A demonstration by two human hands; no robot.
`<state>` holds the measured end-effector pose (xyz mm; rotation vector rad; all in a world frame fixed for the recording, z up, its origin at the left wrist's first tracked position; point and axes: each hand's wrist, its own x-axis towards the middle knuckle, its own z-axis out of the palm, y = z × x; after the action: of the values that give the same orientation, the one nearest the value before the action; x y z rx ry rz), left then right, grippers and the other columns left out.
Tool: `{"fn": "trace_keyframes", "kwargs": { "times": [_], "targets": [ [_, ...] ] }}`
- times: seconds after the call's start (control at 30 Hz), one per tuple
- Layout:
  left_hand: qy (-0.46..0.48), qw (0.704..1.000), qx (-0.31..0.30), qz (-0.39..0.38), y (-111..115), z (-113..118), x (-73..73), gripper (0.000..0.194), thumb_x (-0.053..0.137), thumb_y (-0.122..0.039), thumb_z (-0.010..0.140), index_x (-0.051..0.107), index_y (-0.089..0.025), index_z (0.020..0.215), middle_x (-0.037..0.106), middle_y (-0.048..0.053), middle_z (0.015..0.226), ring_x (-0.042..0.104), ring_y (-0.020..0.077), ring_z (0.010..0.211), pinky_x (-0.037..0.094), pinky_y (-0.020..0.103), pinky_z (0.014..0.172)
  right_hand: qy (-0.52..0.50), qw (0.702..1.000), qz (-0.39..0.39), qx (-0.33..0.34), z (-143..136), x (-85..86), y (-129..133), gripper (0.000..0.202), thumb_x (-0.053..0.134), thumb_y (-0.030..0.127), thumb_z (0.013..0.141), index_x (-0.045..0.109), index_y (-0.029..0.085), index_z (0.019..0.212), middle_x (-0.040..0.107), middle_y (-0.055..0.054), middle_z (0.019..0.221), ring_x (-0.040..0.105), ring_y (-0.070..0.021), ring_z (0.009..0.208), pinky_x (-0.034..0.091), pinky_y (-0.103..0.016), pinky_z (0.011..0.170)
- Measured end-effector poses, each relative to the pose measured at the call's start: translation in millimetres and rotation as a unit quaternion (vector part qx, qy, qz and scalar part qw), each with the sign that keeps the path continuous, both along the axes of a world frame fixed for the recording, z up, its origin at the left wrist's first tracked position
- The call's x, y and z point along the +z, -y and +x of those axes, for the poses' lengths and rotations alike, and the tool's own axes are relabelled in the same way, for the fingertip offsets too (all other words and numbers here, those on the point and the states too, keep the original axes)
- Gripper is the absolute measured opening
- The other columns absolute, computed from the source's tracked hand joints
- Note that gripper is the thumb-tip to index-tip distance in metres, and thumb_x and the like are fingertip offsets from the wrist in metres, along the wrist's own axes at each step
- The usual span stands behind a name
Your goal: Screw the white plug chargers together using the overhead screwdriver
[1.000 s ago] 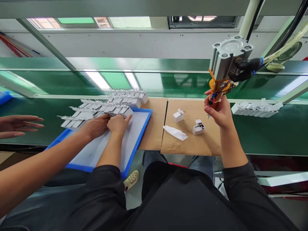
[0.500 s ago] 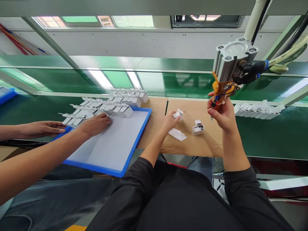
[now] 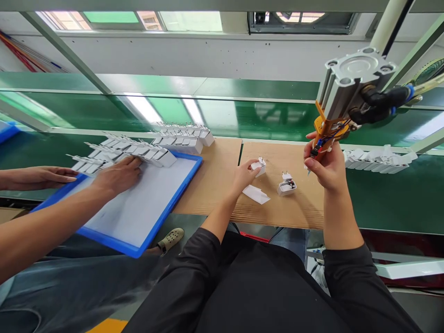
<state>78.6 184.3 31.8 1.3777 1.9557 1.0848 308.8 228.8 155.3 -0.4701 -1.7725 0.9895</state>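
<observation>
**Left hand on plug, right hand on hanging tool**

Biggest first: green conveyor [image 3: 243, 115] runs across the far side of my bench. Blue tray [image 3: 152, 231] sits at left, tilted off the bench edge, white inside, with rows of white chargers [image 3: 138, 150] stacked along its far end. More chargers [image 3: 183, 136] sit just past the tray on the belt edge, and another row [image 3: 378, 159] lies on the green surface at right.

Cardboard [image 3: 277, 208] covers the bench in front of me, two sheets butted together.

Overhead tool [image 3: 347, 88]: aluminium cylinder body hanging from a pole, orange bracket and wires at its lower end.

My right hand [image 3: 328, 166] is closed around that lower end, thumb up against the orange part. A thin tip pokes out below the fist, above the cardboard.

My left hand [image 3: 244, 173] reaches across the cardboard; fingertips pinch a white plug [image 3: 259, 165] that sits on the sheet, prongs up.

Second plug [image 3: 286, 185] lies open just right of it, internals visible, untouched, between my two hands. A white cover piece [image 3: 256, 194] lies flat near my left wrist.

Co-worker at left: one hand [image 3: 116, 175] pressed flat on the tray by the chargers, another hand [image 3: 45, 175] resting at the tray's left corner.
</observation>
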Motion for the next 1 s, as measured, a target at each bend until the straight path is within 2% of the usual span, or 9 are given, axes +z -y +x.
{"fn": "trace_keyframes", "kwargs": {
  "times": [0.17,0.33,0.5,0.67,0.77,0.87,0.93,1.0],
  "targets": [
    [0.014,1.0,0.014,0.003,1.8,2.6,-0.4,0.033,0.064,-0.031,0.084,0.069,-0.027,0.116,0.071,-0.001,0.097,0.064,0.0173,0.095,0.047,0.028,0.089,-0.004,1.0,0.007,0.005,0.3,-0.7,0.4,0.053,0.08,0.057,0.071,0.054,0.026,0.106,0.053,0.003,0.077,0.051,-0.0117,0.063,0.046,-0.027,0.054],
    [-0.001,1.0,0.004,0.014,3.8,5.1,-2.5,0.039,0.061,-0.029,0.086,0.065,-0.028,0.125,0.072,-0.001,0.102,0.064,0.0171,0.097,0.047,0.028,0.09,-0.005,1.0,0.018,0.005,2.3,-0.9,-0.4,0.05,0.08,0.054,0.072,0.056,0.026,0.106,0.054,0.002,0.078,0.052,-0.0124,0.065,0.045,-0.026,0.052],
    [-0.042,0.999,-0.003,0.012,1.7,10.0,-9.8,0.047,0.067,-0.032,0.085,0.063,-0.027,0.132,0.073,0.002,0.109,0.066,0.02,0.101,0.047,0.029,0.091,0.002,1.0,0.002,-0.015,2.7,-1.4,0.0,0.055,0.08,0.059,0.069,0.057,0.026,0.106,0.054,0.001,0.079,0.055,-0.0134,0.066,0.049,-0.028,0.053],
    [-0.059,0.997,-0.053,0.008,-1.3,24.7,-9.2,0.045,0.068,-0.031,0.086,0.063,-0.026,0.13,0.073,0.003,0.101,0.066,0.0209,0.093,0.049,0.031,0.086,0.007,1.0,-0.013,-0.017,4.1,-1.3,0.8,0.058,0.08,0.062,0.068,0.055,0.025,0.105,0.051,0.002,0.077,0.052,-0.013,0.067,0.046,-0.028,0.054],
    [-0.088,0.991,-0.05,0.085,6.9,35.5,-5.3,0.044,0.071,-0.03,0.083,0.063,-0.023,0.125,0.07,0.007,0.112,0.063,0.0241,0.103,0.049,0.035,0.09,0.02,0.999,-0.014,-0.027,7.3,-2.3,0.8,0.057,0.08,0.062,0.068,0.054,0.025,0.104,0.051,0.002,0.077,0.05,-0.0123,0.065,0.042,-0.028,0.053],
    [-0.11,0.974,-0.01,0.196,23.4,50.9,-4.2,0.026,0.066,-0.034,0.087,0.065,-0.019,0.108,0.068,0.012,0.111,0.061,0.0254,0.106,0.048,0.038,0.094,0.034,0.999,-0.018,-0.033,9.6,-2.4,1.4,0.058,0.079,0.063,0.069,0.054,0.025,0.104,0.051,0.002,0.077,0.049,-0.0123,0.064,0.04,-0.028,0.052],
    [-0.083,0.979,-0.045,0.183,31.8,63.6,-6.0,0.023,0.059,-0.039,0.092,0.065,-0.018,0.101,0.069,0.011,0.099,0.064,0.0234,0.096,0.049,0.036,0.091,0.036,0.999,-0.018,-0.03,10.0,-1.8,2.1,0.059,0.078,0.065,0.069,0.053,0.025,0.105,0.052,0.002,0.078,0.05,-0.0125,0.065,0.04,-0.028,0.052],
    [-0.036,0.988,-0.099,0.112,32.6,75.6,-9.6,0.029,0.056,-0.043,0.094,0.065,-0.018,0.106,0.071,0.011,0.099,0.066,0.0236,0.094,0.05,0.036,0.09,0.036,0.999,-0.02,-0.026,10.1,-1.3,2.8,0.06,0.078,0.066,0.069,0.052,0.025,0.105,0.053,0.001,0.079,0.05,-0.0126,0.065,0.04,-0.028,0.053]
  ]
}}
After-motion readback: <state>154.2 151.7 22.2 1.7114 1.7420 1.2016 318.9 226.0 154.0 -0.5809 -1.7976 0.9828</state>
